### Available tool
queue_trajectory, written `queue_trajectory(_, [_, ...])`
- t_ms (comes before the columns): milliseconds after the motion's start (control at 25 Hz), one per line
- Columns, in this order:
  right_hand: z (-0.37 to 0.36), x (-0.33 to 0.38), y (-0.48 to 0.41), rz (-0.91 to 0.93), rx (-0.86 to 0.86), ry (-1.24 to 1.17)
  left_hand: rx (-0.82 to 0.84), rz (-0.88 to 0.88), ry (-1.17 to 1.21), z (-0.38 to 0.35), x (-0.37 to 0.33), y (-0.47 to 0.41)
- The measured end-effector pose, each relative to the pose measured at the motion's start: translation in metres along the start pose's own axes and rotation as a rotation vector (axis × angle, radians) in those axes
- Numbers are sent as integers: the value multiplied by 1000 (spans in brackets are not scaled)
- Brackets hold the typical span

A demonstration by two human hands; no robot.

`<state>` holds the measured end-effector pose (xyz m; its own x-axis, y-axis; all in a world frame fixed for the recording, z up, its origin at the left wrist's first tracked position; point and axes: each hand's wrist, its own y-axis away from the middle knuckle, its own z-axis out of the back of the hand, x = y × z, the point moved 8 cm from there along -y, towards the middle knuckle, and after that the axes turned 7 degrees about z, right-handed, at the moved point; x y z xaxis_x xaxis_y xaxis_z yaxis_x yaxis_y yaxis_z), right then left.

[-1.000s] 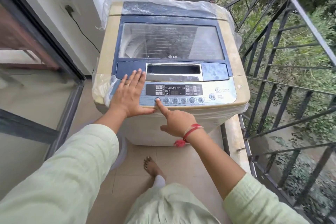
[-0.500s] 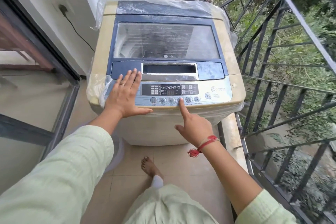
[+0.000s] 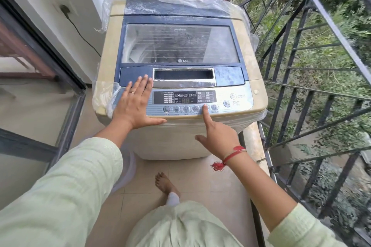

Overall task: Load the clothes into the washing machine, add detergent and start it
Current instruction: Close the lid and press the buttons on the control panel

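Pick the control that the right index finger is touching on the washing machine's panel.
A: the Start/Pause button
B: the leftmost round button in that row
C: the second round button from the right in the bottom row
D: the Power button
C: the right hand sets its index fingertip on the round button just left of the last one in the row, while the Start/Pause button and Power button sit uncovered further right.

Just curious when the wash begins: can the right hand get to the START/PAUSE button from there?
Probably yes. The right hand has its index finger on the button row just left of the START/PAUSE button, which nothing covers.
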<state>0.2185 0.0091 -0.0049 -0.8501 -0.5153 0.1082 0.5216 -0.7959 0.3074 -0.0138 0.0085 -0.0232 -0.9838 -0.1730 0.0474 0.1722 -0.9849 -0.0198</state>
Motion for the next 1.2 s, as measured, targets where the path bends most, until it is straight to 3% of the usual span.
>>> queue_trajectory(440, [-8,-9,-1,-35,20,-24,5,1,14,-1,-1,-1])
queue_trajectory(640, [-12,-24,1,-13,-14,-273,0,4,18,0,-1,-1])
queue_trajectory(800, [-5,-52,7,-121,-123,-214,1,1,8,-1,-1,-1])
queue_trajectory(1200, [2,-62,-9,-140,-38,-188,13,5,-7,0,-1,-1])
